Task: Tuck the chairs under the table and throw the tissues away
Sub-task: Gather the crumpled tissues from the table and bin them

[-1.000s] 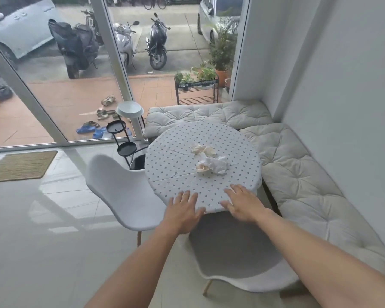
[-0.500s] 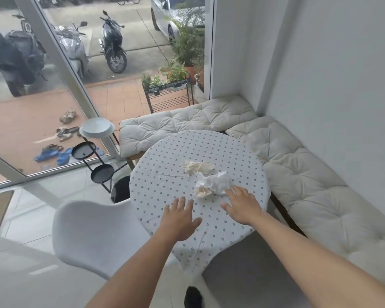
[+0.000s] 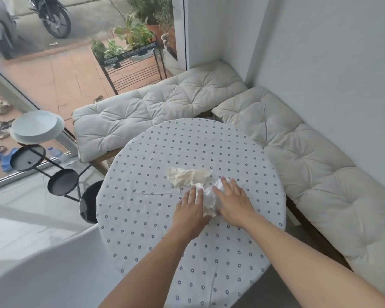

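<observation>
Nearby: white chair (image 3: 53, 270) left of table (image 3: 142, 218); bench cushions (image 3: 298, 156) behind.

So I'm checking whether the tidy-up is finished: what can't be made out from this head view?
- White chair: cut off by the lower left edge, legs unseen.
- Second chair: not in view at all.
- White tissue: mostly covered by the left hand and right hand; grip unclear.
- Cream tissue: edges blurred.
- Any bin: none shows for certain.
</observation>
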Demonstrator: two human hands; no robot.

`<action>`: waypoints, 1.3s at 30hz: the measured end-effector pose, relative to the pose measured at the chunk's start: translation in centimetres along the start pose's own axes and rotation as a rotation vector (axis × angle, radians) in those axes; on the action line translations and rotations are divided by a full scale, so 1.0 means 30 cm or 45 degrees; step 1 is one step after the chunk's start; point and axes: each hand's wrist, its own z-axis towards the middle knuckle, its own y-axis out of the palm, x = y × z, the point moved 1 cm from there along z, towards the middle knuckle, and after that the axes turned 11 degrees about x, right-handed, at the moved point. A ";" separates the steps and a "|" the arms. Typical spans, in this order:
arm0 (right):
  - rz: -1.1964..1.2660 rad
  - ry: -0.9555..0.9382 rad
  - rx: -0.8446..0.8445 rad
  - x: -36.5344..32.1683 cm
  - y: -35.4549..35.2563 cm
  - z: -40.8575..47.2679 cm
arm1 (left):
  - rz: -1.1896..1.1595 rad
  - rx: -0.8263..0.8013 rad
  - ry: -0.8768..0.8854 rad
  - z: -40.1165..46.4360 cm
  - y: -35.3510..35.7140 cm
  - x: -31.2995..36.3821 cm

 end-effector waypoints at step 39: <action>0.213 0.478 0.339 0.074 0.054 -0.062 | -0.010 0.086 0.168 0.290 -0.033 -0.184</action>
